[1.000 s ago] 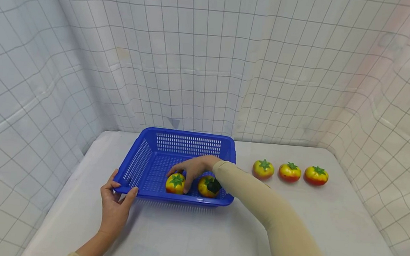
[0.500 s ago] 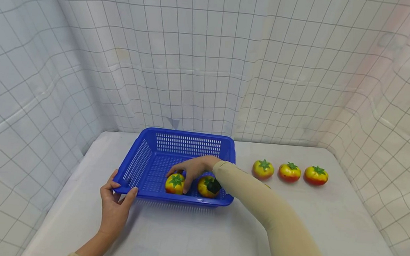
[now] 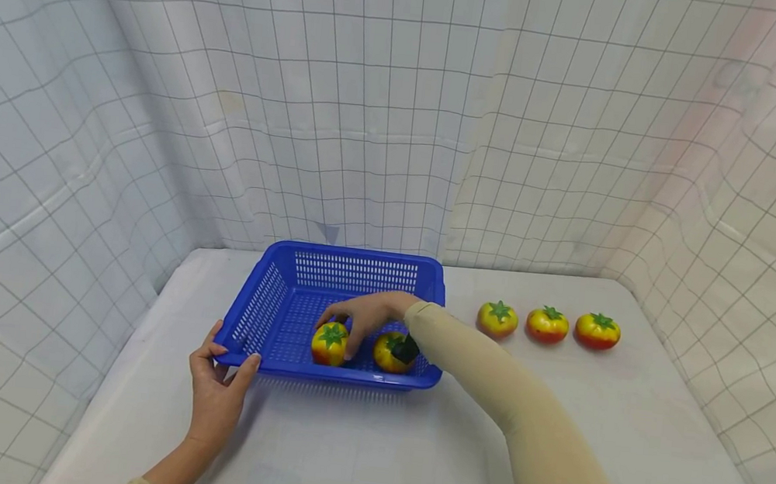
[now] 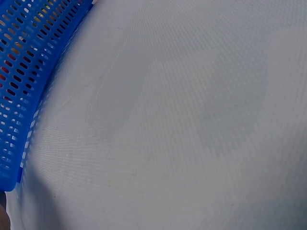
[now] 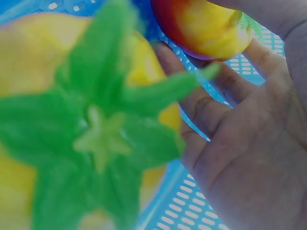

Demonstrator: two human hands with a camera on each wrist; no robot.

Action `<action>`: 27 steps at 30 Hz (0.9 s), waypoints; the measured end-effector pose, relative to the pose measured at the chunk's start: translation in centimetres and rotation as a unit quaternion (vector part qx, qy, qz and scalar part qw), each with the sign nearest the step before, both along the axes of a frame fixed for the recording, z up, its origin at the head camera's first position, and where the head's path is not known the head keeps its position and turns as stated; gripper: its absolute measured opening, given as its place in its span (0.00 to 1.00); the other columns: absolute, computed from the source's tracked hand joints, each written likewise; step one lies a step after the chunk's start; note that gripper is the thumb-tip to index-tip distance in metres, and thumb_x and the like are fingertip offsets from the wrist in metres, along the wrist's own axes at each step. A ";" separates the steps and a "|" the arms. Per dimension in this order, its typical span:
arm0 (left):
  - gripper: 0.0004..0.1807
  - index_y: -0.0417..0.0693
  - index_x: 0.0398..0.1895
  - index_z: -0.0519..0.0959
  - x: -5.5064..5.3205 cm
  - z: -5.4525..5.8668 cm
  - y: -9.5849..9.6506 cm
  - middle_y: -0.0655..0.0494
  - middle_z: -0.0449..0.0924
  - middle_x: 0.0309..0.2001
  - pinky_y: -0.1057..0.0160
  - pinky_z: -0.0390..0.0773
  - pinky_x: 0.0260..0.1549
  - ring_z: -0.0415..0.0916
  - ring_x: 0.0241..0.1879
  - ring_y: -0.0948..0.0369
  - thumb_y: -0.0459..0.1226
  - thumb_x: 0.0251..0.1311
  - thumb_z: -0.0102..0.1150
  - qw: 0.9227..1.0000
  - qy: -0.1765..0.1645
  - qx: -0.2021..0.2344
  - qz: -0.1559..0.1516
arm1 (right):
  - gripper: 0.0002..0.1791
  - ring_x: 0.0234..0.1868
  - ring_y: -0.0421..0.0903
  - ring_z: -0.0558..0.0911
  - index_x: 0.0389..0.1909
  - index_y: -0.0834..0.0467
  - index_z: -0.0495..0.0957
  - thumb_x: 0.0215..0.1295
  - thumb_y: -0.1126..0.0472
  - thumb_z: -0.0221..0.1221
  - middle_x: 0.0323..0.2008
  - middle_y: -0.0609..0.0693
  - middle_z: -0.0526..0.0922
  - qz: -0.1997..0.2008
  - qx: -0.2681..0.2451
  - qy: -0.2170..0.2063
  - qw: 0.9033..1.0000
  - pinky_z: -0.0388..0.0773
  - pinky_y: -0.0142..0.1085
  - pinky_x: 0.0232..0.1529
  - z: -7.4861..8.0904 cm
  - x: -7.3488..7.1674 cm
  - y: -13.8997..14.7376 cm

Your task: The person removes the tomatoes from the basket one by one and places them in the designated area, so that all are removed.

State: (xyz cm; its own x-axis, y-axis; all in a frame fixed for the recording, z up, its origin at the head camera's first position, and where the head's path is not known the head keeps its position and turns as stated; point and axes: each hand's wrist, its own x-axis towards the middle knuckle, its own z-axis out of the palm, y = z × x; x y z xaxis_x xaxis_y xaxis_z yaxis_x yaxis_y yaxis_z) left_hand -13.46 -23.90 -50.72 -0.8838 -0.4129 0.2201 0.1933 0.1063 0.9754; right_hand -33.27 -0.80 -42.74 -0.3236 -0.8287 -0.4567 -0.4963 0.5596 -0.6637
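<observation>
At the near left corner of the blue basket (image 3: 347, 374), my left hand (image 3: 217, 397) pinches the rim between thumb and fingers. Inside the basket, my right hand (image 3: 368, 319) reaches over from the right and grips a yellow-and-red tomato (image 3: 330, 345) with a green star-shaped top, thumb on one side and fingers on the other. A second tomato (image 3: 387, 353) sits under my right wrist, partly covered by a small black object there. In the right wrist view this second tomato (image 5: 29, 191) fills the left side, while the gripped tomato (image 5: 206, 28) shows beyond the palm.
Three more tomatoes, a left one (image 3: 496, 320), a middle one (image 3: 547, 325) and a right one (image 3: 598, 331), stand in a row on the white table (image 3: 651, 423). White gridded curtains (image 3: 400, 118) enclose the table at the back and both sides.
The tomato in my right hand has shifted very slightly left and up. My left hand has stayed on the basket rim.
</observation>
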 end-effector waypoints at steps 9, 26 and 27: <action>0.24 0.47 0.53 0.52 -0.2 0.1 0.1 0.62 0.45 0.81 0.80 0.72 0.49 0.57 0.72 0.43 0.33 0.72 0.60 1.000 0.009 0.000 -0.003 | 0.38 0.60 0.47 0.74 0.69 0.40 0.68 0.59 0.57 0.73 0.60 0.46 0.72 -0.034 -0.059 -0.017 0.998 0.75 0.37 0.58 1.6 -0.5 1.1; 0.23 0.48 0.53 0.53 0.0 0.1 0.1 0.64 0.46 0.80 0.79 0.73 0.49 0.59 0.70 0.45 0.32 0.71 0.60 1.000 0.013 0.010 -0.005 | 0.39 0.60 0.51 0.75 0.69 0.38 0.67 0.58 0.59 0.73 0.62 0.51 0.70 -0.095 -0.131 -0.038 0.986 0.77 0.40 0.58 5.1 -1.3 4.8; 0.23 0.48 0.53 0.53 0.0 0.1 0.0 0.64 0.46 0.80 0.79 0.72 0.49 0.59 0.70 0.45 0.32 0.71 0.60 1.000 0.012 0.008 -0.005 | 0.39 0.60 0.51 0.75 0.69 0.38 0.67 0.58 0.58 0.73 0.61 0.51 0.71 -0.097 -0.131 -0.031 0.986 0.77 0.40 0.58 5.3 -1.3 5.0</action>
